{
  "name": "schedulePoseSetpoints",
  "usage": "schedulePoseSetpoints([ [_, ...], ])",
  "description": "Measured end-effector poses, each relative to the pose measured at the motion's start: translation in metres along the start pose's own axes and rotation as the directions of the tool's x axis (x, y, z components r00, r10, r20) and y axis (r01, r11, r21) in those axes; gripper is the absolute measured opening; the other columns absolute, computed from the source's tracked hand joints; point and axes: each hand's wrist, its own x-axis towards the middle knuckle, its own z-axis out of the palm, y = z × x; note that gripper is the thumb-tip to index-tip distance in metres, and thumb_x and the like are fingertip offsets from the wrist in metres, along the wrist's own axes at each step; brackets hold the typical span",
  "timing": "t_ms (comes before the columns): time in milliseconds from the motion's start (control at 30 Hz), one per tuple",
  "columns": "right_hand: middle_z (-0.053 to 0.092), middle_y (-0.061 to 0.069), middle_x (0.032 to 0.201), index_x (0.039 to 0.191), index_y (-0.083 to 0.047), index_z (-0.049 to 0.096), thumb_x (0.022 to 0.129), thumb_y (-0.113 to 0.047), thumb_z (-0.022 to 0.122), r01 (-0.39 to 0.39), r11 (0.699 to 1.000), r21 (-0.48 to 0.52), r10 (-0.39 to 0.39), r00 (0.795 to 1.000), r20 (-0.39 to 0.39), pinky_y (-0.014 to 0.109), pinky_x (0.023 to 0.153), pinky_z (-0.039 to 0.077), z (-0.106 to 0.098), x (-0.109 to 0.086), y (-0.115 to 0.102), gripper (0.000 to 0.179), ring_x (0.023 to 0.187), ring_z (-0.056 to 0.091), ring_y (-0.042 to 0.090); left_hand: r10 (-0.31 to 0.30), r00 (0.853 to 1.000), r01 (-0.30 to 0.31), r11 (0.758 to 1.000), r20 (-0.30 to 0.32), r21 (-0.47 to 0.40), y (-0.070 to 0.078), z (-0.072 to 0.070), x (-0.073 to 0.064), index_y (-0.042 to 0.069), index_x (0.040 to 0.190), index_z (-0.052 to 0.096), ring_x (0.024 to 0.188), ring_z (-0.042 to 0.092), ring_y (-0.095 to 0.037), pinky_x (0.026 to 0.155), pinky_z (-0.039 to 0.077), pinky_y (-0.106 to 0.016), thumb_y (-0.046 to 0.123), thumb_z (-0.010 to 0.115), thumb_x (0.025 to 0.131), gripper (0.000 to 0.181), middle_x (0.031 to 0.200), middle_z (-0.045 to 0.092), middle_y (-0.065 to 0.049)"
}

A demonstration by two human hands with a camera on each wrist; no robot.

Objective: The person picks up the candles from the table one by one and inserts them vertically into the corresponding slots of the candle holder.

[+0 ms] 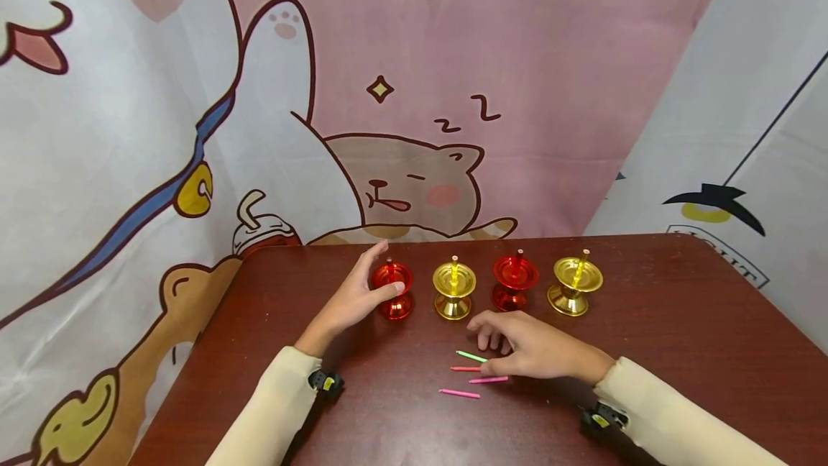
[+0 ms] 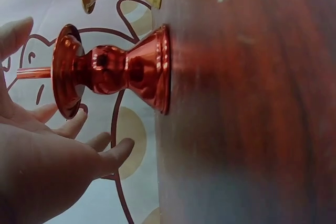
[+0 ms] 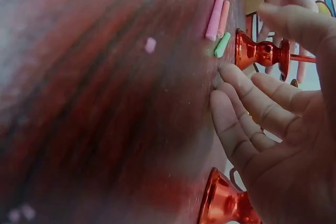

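My left hand (image 1: 352, 297) is beside the leftmost red candle holder (image 1: 396, 305), fingers and thumb spread. In the left wrist view, the red holder (image 2: 109, 70) stands upright on the table with a gap between it and the fingertips. My right hand (image 1: 537, 347) hovers low over thin candles, its fingers loosely bent and holding nothing in the right wrist view. Near it lie a green candle (image 1: 471, 356), an orange-red candle (image 1: 464, 368), partly covered by the thumb, a pink candle (image 1: 489, 380), and another pink candle (image 1: 460, 394) closer to me.
A gold holder (image 1: 453, 305), a red holder (image 1: 509, 298) and another gold holder (image 1: 569, 300) continue the row to the right, each with an upright stem. They stand near the far edge of the brown table (image 1: 388, 416). A cartoon-printed cloth (image 1: 530, 92) hangs behind.
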Motion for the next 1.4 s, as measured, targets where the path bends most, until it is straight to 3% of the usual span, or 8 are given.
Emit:
schedulePoseSetpoints([
  [200, 0.072, -0.002, 0.099, 0.123, 0.001, 0.069, 0.090, -0.003, 0.081, -0.004, 0.997, 0.072, 0.001, 0.999, 0.043, 0.031, 0.075, 0.062, -0.001, 0.008, 0.006, 0.036, 0.089, 0.067, 0.011, -0.037, 0.999, 0.038, 0.999, 0.036, -0.033, 0.000, 0.004, 0.000, 0.005, 0.172, 0.026, 0.151, 0.045, -0.045, 0.121, 0.042, -0.060, 0.015, 0.075, 0.103, 0.085, 0.170, 0.036, -0.026],
  [400, 0.072, -0.002, 0.089, 0.115, 0.000, 0.071, 0.088, 0.002, 0.080, -0.035, 0.993, 0.109, 0.028, 0.997, 0.069, 0.028, 0.074, 0.060, -0.002, 0.011, 0.010, 0.029, 0.082, 0.065, 0.005, -0.089, 0.994, 0.090, 0.996, 0.060, -0.014, -0.002, 0.008, 0.000, 0.008, 0.172, 0.026, 0.139, 0.059, -0.043, 0.114, 0.050, -0.055, 0.017, 0.077, 0.103, 0.087, 0.169, 0.037, -0.025],
  [533, 0.070, -0.011, 0.085, 0.110, -0.003, 0.071, 0.088, 0.002, 0.080, -0.037, 0.998, 0.056, 0.033, 0.998, 0.061, 0.027, 0.074, 0.058, -0.001, 0.012, 0.008, 0.025, 0.080, 0.063, 0.002, -0.104, 0.993, 0.104, 0.994, 0.065, -0.009, -0.002, 0.008, -0.002, 0.009, 0.172, 0.027, 0.133, 0.064, -0.041, 0.110, 0.054, -0.053, 0.015, 0.078, 0.102, 0.087, 0.168, 0.039, -0.025],
  [700, 0.065, -0.018, 0.082, 0.105, -0.007, 0.071, 0.086, 0.004, 0.079, -0.038, 0.999, -0.034, 0.040, 0.998, 0.038, 0.026, 0.072, 0.056, 0.001, 0.013, 0.005, 0.023, 0.076, 0.061, 0.000, -0.119, 0.988, 0.119, 0.993, 0.096, 0.002, -0.002, 0.006, -0.002, 0.010, 0.172, 0.028, 0.139, 0.060, -0.041, 0.114, 0.051, -0.054, 0.018, 0.076, 0.104, 0.084, 0.163, 0.046, -0.024],
  [967, 0.064, -0.018, 0.079, 0.098, -0.010, 0.073, 0.083, 0.003, 0.080, -0.038, 0.990, -0.134, 0.040, 0.999, 0.016, 0.024, 0.069, 0.054, 0.004, 0.015, 0.001, 0.021, 0.073, 0.059, -0.002, -0.119, 0.981, 0.117, 0.993, 0.151, 0.026, -0.002, 0.003, -0.004, 0.009, 0.172, 0.026, 0.137, 0.061, -0.041, 0.115, 0.050, -0.054, 0.021, 0.073, 0.106, 0.082, 0.159, 0.049, -0.026],
  [1400, 0.071, -0.011, 0.073, 0.092, -0.011, 0.076, 0.073, -0.003, 0.086, -0.081, 0.955, -0.284, 0.082, 0.997, -0.007, 0.027, 0.065, 0.055, 0.007, 0.022, -0.015, 0.023, 0.069, 0.059, -0.001, -0.122, 0.981, 0.117, 0.992, 0.149, 0.043, 0.001, 0.002, -0.005, 0.010, 0.172, 0.027, 0.140, 0.059, -0.040, 0.117, 0.048, -0.054, 0.022, 0.073, 0.107, 0.080, 0.159, 0.051, -0.024],
])
